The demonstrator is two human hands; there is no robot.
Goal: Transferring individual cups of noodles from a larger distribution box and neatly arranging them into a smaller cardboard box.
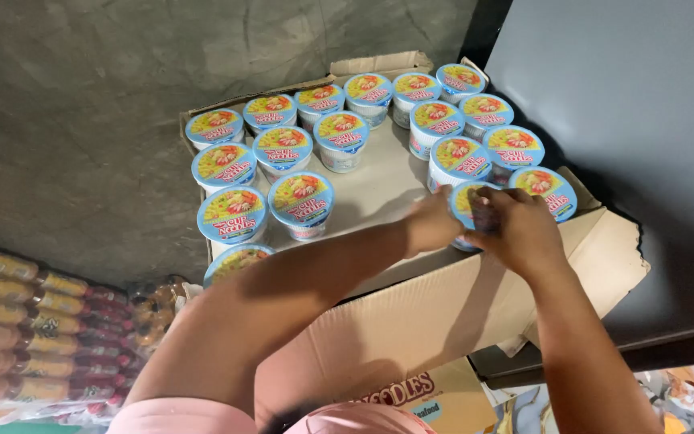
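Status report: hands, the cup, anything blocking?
Left hand and right hand both grip one cup. It sits in the box. Neighbouring cups close; nothing blocking.

Grey concrete floor [74,120], dark grey panel [628,104] alongside

a small round noodle cup [467,210] with a blue-rimmed foil lid and a yellow picture on top stands upright on the flattened pale cardboard box [379,193], near its front right edge, beside other cups of the same kind, partly hidden under fingers on both sides.
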